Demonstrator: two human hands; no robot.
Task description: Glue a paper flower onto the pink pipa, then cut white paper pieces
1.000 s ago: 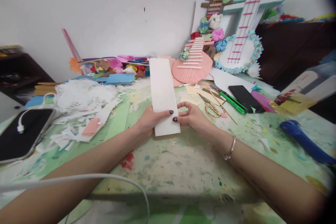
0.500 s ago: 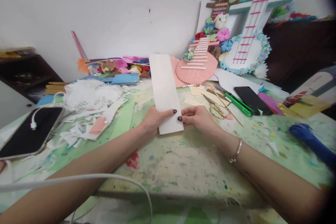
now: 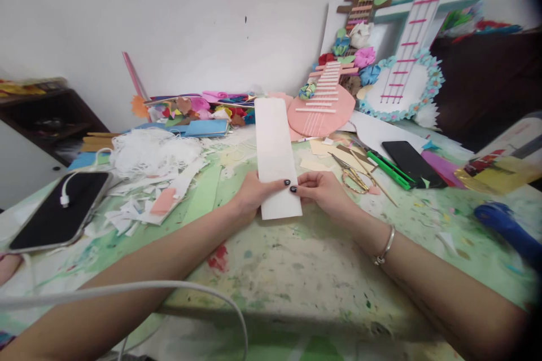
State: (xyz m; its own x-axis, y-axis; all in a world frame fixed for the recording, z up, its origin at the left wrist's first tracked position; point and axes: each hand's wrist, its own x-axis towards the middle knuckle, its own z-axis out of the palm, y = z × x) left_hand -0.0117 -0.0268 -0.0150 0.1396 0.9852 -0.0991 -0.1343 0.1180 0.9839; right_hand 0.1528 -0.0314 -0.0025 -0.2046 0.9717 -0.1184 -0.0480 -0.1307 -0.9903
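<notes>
A long white paper strip [image 3: 274,146] stands tilted up from the paint-stained green table [image 3: 296,271]. My left hand [image 3: 252,196] grips its lower left edge, thumb laid across the front. On the lower right edge my right hand [image 3: 324,190] pinches the strip between thumb and fingers. Both thumbs almost meet on the paper. A bracelet circles my right wrist.
Left: a phone [image 3: 59,217] on a white cable, and white paper scraps [image 3: 148,180]. Right: scissors [image 3: 353,177], a green pen [image 3: 387,169], a black phone [image 3: 412,162], a blue tool [image 3: 506,228]. Paper guitars [image 3: 326,104] and flowers lean on the back wall.
The hands and the strip keep the same grip. The view has shifted, so everything sits slightly further right and lower in frame.
</notes>
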